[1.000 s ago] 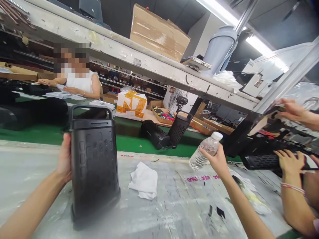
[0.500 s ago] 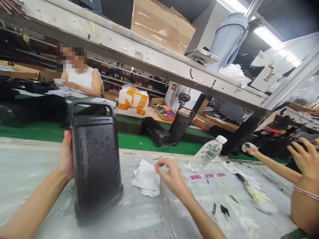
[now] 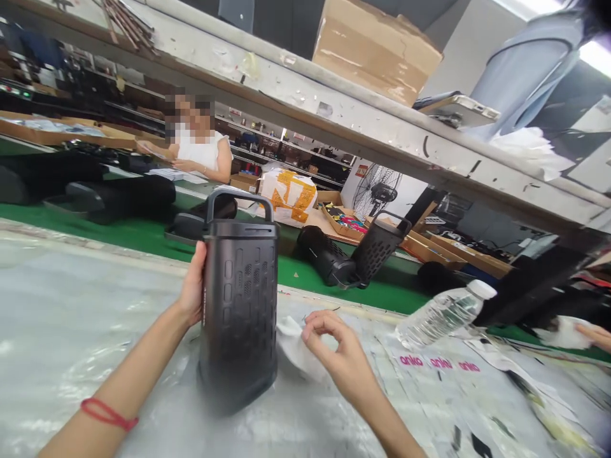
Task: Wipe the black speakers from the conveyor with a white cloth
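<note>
In my left hand (image 3: 193, 289) is a black portable speaker (image 3: 241, 305) with a carrying handle on top, held upright by its left side above the covered bench; its lower end is blurred. To the right of the speaker, my right hand (image 3: 337, 346) has thumb and forefinger pinched together on a white wiping cloth (image 3: 298, 350). The cloth hangs between that hand and the speaker, part of it behind the speaker.
A clear water bottle (image 3: 443, 315) lies tilted beyond my right hand. More black speakers (image 3: 379, 248) rest on the green belt (image 3: 291, 277). Another person (image 3: 198, 152) sits across the belt, and a co-worker's hand (image 3: 594, 334) shows at the right edge. A shelf (image 3: 334, 114) crosses overhead.
The view has swung left, so the scene sits further right. The white cloth, flat on the bench before, is now lifted at my right hand's fingertips. The speaker stays in my left hand.
</note>
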{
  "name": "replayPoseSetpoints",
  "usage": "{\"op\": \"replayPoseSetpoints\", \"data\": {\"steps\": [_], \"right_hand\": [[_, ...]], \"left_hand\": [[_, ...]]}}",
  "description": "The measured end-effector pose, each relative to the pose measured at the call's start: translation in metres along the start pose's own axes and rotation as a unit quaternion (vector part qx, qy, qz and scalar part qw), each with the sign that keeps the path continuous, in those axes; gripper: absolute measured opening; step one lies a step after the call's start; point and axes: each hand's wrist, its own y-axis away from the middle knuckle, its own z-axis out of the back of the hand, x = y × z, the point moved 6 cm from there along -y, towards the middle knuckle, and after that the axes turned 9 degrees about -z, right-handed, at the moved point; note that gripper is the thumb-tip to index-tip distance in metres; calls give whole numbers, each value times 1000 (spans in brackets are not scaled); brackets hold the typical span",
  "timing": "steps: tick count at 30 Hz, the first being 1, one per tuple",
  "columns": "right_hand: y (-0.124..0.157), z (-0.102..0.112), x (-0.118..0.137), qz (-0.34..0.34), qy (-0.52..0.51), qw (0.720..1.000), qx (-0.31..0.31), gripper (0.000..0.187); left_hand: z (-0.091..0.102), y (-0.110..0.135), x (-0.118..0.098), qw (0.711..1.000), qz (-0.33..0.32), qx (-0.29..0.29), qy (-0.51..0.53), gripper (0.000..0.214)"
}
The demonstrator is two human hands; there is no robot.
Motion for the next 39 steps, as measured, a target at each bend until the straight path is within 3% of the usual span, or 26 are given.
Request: {"op": "replayPoseSetpoints", "data": {"steps": [3, 6, 12, 17, 24, 35, 39], "right_hand": [[20, -15, 45, 118, -31, 990, -74, 10], [36, -32, 71, 250, -17, 954, -168, 7], [45, -51, 66, 357, 31, 907, -222, 12], [42, -51, 57, 370, 21, 902, -221, 14], [39, -41, 47, 327, -12, 919, -218, 13], [45, -34, 57, 372, 61, 900, -221, 15], [49, -38, 56, 398, 67, 887, -224, 14]], "left_hand": [[0, -2, 2, 1000, 1, 25, 11, 63], [-1, -4, 4, 999, -4, 50, 14, 65], [0, -7, 2, 996, -15, 86, 19, 64], [3, -9, 0, 997, -23, 76, 17, 65], [3, -7, 1, 996, -14, 85, 24, 71], [4, -8, 2, 997, -24, 75, -15, 93], [2, -7, 1, 997, -23, 73, -7, 86]]}}
